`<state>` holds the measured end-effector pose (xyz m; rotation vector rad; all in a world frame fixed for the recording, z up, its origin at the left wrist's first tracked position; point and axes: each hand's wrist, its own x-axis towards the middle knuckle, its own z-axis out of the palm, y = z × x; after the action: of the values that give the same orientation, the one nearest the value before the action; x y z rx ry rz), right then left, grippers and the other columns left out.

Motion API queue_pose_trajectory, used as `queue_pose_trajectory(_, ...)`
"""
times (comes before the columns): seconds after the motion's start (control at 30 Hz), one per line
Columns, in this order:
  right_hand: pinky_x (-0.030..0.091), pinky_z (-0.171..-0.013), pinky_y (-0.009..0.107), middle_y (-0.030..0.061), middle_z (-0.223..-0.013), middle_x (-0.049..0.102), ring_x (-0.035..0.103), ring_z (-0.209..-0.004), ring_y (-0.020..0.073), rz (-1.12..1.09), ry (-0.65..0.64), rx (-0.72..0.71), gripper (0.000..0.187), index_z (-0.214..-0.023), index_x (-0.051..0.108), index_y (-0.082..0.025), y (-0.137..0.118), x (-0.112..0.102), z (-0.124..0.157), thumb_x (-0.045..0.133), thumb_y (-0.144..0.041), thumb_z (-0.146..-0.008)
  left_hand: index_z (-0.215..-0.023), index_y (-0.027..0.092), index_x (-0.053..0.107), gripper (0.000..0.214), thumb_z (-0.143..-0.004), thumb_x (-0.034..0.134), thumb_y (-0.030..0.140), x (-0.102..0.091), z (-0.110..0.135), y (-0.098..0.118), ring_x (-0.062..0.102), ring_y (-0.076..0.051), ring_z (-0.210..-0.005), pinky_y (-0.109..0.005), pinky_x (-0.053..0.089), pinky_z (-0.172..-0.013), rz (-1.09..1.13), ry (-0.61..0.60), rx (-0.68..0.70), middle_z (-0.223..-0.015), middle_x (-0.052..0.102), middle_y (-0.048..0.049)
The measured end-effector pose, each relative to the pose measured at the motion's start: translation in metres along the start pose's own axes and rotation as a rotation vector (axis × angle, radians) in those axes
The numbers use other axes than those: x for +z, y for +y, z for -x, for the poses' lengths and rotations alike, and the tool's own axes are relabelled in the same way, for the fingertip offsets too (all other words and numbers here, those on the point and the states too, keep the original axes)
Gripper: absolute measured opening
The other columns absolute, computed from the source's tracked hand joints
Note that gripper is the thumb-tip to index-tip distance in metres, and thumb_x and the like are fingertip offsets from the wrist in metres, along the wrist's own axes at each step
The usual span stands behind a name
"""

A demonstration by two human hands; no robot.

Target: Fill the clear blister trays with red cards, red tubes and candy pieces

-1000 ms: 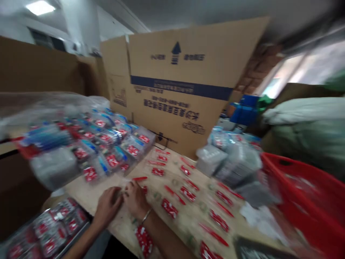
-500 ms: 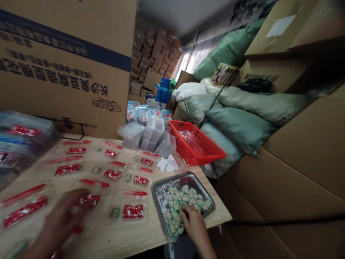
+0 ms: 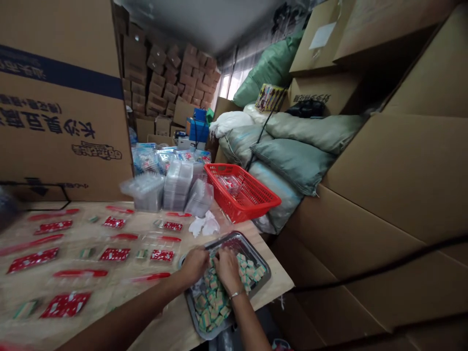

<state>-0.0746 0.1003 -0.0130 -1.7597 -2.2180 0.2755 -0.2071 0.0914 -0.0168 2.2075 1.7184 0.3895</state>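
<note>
A grey metal tray (image 3: 266, 261) at the table's front right holds many small beige blocks with green edges (image 3: 212, 300). My left hand (image 3: 196, 263) is at the tray's left rim, its fingers curled together; what they hold, if anything, is hidden. Beside it, over the blocks, my right hand (image 3: 227, 268) has bent, closed fingers; whatever is between them cannot be made out. Left of the tray lie clear plastic trays with red patterned packets (image 3: 66, 304), red plastic knives (image 3: 80, 273) and, in several, a green-edged block (image 3: 26, 308).
Stacked clear plastic trays (image 3: 178, 187) and white scraps (image 3: 204, 224) sit behind the metal tray. A red basket (image 3: 252, 213) stands at the back right. A large carton (image 3: 58, 146) rises at the left; sacks (image 3: 288, 161) and cartons (image 3: 398, 180) fill the right.
My left hand has moved right from the red packets to the metal tray, next to my right hand. My right hand is farther back over the blocks. The view has turned right.
</note>
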Motion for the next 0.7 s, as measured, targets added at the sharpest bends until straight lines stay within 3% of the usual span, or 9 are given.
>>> queue_pose_trajectory(0.17,0.039,-0.079,0.029,0.0112,-0.094,0.065,0.057,-0.091,0.0226,-0.078,-0.031,-0.027,0.021,-0.093,0.063,-0.013,0.005,0.010,-0.006,0.050,-0.007,-0.078,-0.092,0.016,0.065,0.025,-0.078,0.046,0.008,0.002,0.000,-0.001,0.057,-0.023,-0.099,-0.032,0.042,-0.087,-0.016,-0.026,0.044,-0.100,0.064,-0.0097)
queue_pose_trajectory(0.4,0.039,-0.072,0.026,0.0056,-0.081,0.064,0.057,-0.081,0.0202,-0.263,-0.043,-0.073,0.015,-0.075,0.061,-0.016,0.020,0.011,-0.011,0.056,-0.005,-0.067,-0.085,0.017,0.064,0.023,-0.071,0.052,0.005,0.000,-0.009,-0.009,0.058,-0.022,-0.095,-0.030,0.041,-0.085,0.042,-0.073,0.129,-0.096,0.064,-0.0081)
queue_pose_trajectory(0.57,0.042,-0.067,0.025,0.0038,-0.075,0.062,0.057,-0.072,0.0168,-0.448,0.033,-0.021,0.007,-0.076,0.057,-0.016,0.038,0.003,-0.011,0.050,-0.016,-0.075,-0.075,0.015,0.063,0.014,-0.070,0.053,0.007,0.004,-0.016,-0.015,0.058,-0.014,-0.069,-0.020,0.040,-0.061,0.134,-0.050,-0.008,-0.074,0.064,-0.0018)
queue_pose_trajectory(0.7,0.044,-0.064,0.024,0.0048,-0.073,0.063,0.059,-0.070,0.0165,-0.538,0.008,0.001,0.011,-0.076,0.058,-0.014,0.052,-0.007,-0.005,0.051,-0.022,-0.076,-0.075,0.014,0.064,0.011,-0.069,0.056,0.009,0.012,-0.025,-0.015,0.056,-0.013,-0.065,-0.020,0.037,-0.057,0.164,-0.031,-0.111,-0.068,0.063,0.0010)
